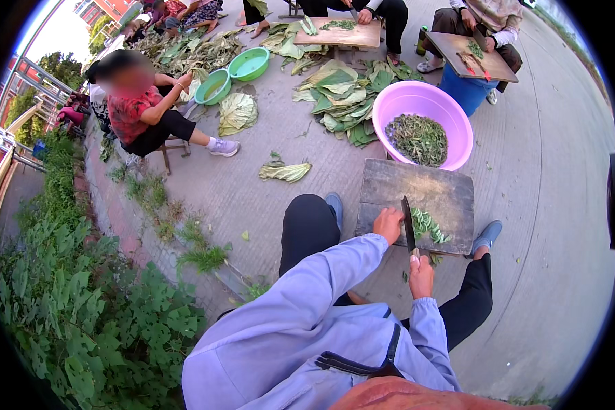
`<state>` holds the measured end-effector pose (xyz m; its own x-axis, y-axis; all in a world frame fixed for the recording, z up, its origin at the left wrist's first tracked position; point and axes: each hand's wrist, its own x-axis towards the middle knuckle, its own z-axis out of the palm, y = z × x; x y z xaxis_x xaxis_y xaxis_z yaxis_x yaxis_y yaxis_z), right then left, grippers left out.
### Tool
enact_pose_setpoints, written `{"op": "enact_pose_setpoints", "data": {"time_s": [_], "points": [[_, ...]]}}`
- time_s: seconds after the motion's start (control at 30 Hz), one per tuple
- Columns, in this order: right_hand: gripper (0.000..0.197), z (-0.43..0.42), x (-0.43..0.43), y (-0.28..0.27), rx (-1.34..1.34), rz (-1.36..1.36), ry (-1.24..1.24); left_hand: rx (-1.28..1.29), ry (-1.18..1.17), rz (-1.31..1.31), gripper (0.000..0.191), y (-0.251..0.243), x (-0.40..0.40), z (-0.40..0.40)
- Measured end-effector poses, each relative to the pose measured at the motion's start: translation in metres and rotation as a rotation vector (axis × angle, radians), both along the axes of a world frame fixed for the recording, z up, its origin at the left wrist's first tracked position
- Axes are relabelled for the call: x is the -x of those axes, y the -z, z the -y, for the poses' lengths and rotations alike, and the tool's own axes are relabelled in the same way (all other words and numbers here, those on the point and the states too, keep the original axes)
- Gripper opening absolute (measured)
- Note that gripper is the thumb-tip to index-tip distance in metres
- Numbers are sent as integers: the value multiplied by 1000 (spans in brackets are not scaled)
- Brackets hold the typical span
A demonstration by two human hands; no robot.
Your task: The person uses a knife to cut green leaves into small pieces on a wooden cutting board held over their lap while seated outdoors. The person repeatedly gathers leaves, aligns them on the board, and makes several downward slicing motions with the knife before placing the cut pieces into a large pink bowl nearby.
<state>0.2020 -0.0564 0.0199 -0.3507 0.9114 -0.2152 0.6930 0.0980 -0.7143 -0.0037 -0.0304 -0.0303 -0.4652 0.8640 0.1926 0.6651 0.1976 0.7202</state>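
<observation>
My right hand [421,278] grips the light handle of a kitchen knife [408,223]. Its dark blade lies across the near part of a worn wooden cutting board [410,179]. On the blade's left side, my left hand [388,224] rests at the board with fingers bent close to the blade; whatever is under those fingers is hidden. Cut strips of green leaf [428,225] lie on the board just right of the blade. Directly beyond the board stands a pink plastic tub [464,136], its bottom covered with chopped leaves [417,138].
Large leaves [338,97] are piled beyond the tub's left side, and a loose withered leaf [285,172] lies nearer. A seated person [133,113] handles leaves by two green basins [250,64]. Others cut at boards [338,32] farther off. Plants [82,307] border the left.
</observation>
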Motion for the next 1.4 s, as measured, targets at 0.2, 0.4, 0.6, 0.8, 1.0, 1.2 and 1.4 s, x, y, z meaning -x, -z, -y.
{"op": "enact_pose_setpoints", "data": {"time_s": [0.2, 0.4, 0.6, 0.8, 1.0, 1.2, 1.4], "points": [[37, 5, -5, -7, 4, 2, -10, 4, -5, -21, 13, 1, 1, 0], [36, 9, -7, -6, -5, -14, -10, -3, -10, -16, 13, 2, 2, 0], [34, 9, -8, -6, 16, 13, -18, 16, 2, 0, 13, -1, 1, -1], [34, 6, 3, -11, -45, 91, -67, 4, -5, 3, 12, 2, 4, -1], [39, -6, 11, -8, -34, 93, -65, 6, 4, 3, 12, 4, 3, -3], [39, -12, 17, -6, -12, 83, -46, -7, 3, 1, 12, 4, 4, -5], [37, -13, 29, -1, -32, 134, -41, -13, -2, 3, 13, -1, 2, -2]]}}
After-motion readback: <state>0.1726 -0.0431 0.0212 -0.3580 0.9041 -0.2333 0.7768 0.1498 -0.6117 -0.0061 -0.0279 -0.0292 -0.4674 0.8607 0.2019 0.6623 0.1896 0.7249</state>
